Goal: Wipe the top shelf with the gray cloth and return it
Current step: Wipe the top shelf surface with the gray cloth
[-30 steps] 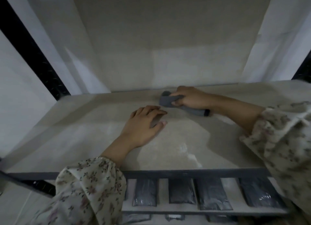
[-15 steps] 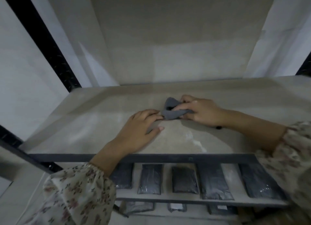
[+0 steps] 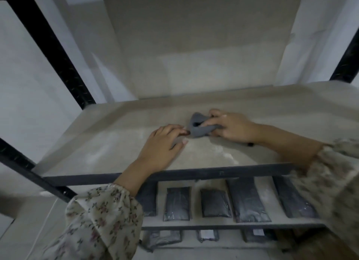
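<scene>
The gray cloth (image 3: 200, 129) lies bunched on the pale top shelf (image 3: 108, 143), near its middle. My right hand (image 3: 231, 127) grips the cloth's right side, fingers curled around it. My left hand (image 3: 163, 143) rests palm down on the shelf just left of the cloth, and its fingertips pinch the cloth's left edge. Part of the cloth is hidden under my right palm.
The shelf's dark front rail (image 3: 213, 174) runs below my wrists. Black uprights stand at the left (image 3: 50, 51) and right (image 3: 345, 65). On the lower shelf lie several dark flat packets (image 3: 177, 206). A pale wall stands behind the shelf.
My right hand has drawn the cloth toward the front and left until it met my left fingertips. The cloth went from stretched flat to bunched up. My head has pulled back slightly.
</scene>
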Demonstrator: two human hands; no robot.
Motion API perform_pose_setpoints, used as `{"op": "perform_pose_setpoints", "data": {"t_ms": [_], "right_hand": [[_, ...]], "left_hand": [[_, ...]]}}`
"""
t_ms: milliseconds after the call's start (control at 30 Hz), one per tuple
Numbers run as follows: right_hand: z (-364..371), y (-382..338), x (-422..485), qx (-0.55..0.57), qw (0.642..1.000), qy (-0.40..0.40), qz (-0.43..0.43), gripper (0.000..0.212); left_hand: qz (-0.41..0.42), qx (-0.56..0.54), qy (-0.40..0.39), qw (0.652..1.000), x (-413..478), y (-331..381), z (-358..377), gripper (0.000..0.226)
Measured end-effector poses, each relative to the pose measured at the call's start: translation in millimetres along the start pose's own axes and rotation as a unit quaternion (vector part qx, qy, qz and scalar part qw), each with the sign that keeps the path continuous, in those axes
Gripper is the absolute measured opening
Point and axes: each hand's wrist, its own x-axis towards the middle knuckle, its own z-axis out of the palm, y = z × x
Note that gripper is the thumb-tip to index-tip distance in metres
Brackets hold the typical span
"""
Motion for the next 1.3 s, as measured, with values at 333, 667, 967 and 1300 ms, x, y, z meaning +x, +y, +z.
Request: {"op": "perform_pose_setpoints", "data": {"t_ms": [333, 667, 967, 1300], "right_hand": [[-18, 16, 33, -0.072, 0.988, 0.008, 0.139, 0.015], [-14, -28, -18, 0.087, 0.995, 0.012, 0.05, 0.031], [6, -37, -20, -0.051, 0.994, 0.043, 0.088, 0.028], [-36, -60, -22, 0.158, 0.98, 0.058, 0.107, 0.043]], "left_hand": [[0.015, 0.018, -0.036, 0.999, -3, -2, -3, 0.038], [0.039, 0.035, -0.036, 0.998, -3, -11, 1, 0.046], [0.042, 0.04, -0.031, 0.998, -16, -15, 0, 0.044], [0.046, -0.002, 0.007, 0.999, -9, -12, -3, 0.039]]}}
